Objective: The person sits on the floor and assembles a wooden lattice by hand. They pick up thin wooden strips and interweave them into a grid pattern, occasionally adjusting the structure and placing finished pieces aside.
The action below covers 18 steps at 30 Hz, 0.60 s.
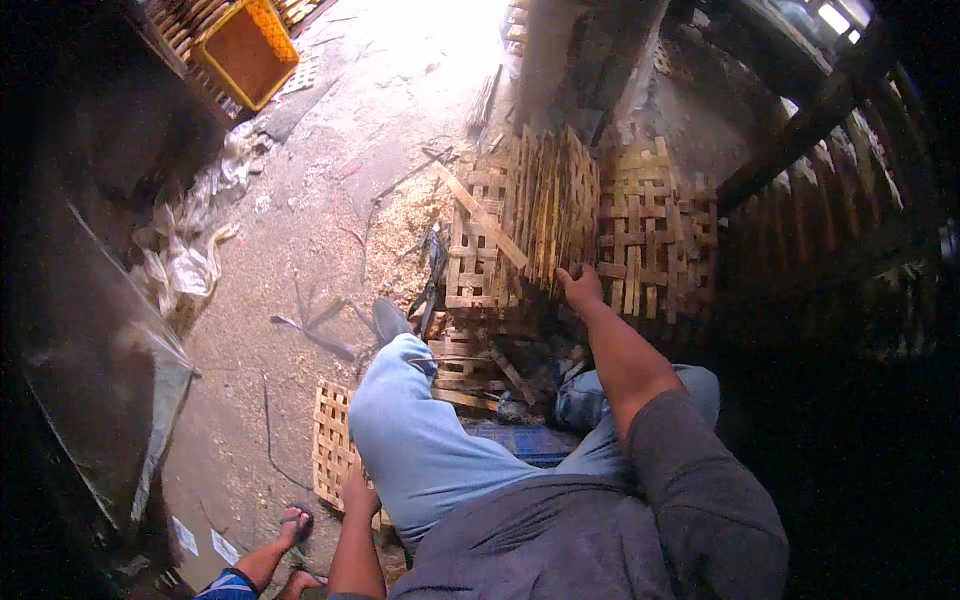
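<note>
- My right hand (581, 287) is stretched forward, resting against the lower edge of a bundle of wooden lattice panels (553, 205) that stand on edge in front of me.
- The fingers of that hand are curled against the bundle's bottom corner; I cannot tell whether they actually grip a panel or only press on it.
- My left hand (358, 492) hangs low beside my left thigh, fingers bent down over the edge of a single lattice panel (333, 440) lying flat on the floor; it appears to touch it, though the grip is hidden from me.
- The standing bundle leans between more woven panels: a flat stack (478, 250) on its left and another stack (655, 235) on its right.
- A loose slat (480, 215) lies slanted across the left stack.
- Sawdust (400, 235) covers the concrete floor (300, 260) near the stacks.
- An orange crate (248, 50) sits well away at the upper left.
- Another person's sandalled foot (295, 522) shows at the bottom edge.
</note>
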Each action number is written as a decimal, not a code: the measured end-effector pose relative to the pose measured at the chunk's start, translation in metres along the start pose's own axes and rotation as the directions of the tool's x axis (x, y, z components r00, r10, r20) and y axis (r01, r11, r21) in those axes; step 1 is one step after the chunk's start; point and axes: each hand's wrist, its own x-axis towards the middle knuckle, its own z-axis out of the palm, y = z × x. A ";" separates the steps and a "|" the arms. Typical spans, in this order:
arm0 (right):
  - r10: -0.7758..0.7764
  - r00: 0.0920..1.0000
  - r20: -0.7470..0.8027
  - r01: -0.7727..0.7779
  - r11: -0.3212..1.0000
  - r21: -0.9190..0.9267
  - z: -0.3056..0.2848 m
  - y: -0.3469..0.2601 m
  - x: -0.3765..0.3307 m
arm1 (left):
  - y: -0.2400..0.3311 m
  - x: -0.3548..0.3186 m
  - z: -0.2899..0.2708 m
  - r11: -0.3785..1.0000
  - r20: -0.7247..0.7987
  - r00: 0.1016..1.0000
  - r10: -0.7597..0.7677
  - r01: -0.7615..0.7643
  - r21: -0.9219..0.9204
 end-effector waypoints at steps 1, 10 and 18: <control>-0.164 0.971 -0.171 0.153 0.985 -0.076 0.014 0.025 0.017 | 0.019 -0.008 -0.022 0.999 -0.034 0.999 -0.006 0.008 0.037; -0.143 0.980 -0.141 0.086 0.933 -0.348 -0.054 0.022 0.015 | 0.061 0.006 -0.083 0.996 -0.338 0.941 0.010 -0.038 -0.077; -0.318 0.911 -0.264 0.379 0.898 0.226 -0.198 -0.039 -0.111 | 0.217 0.000 -0.185 0.716 -0.729 0.640 0.243 -0.625 -0.311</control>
